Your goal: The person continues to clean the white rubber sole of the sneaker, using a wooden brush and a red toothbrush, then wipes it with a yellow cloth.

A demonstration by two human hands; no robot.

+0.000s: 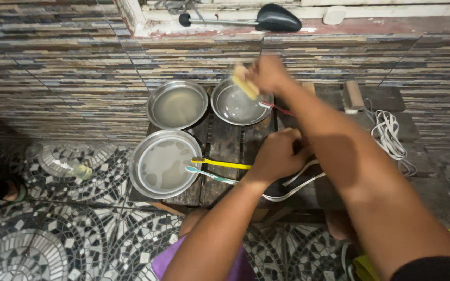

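Brush held over a metal bowl.
Right hand (266, 73) fingers grip a scrubbing brush (247, 83) above the steel bowl (238, 104); left hand (279, 153) fingers curled on the wooden worktop (225, 140), contents hidden.

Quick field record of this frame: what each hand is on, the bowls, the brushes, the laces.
right hand: grips a pale scrub brush over the far right bowl, blurred
left hand: closed, pressing on something dark on the wooden stool; hidden under it
bowls: three metal, all with water
toothbrushes: yellow toothbrush and teal toothbrush lying beside the near bowl
white laces: bundled on the right
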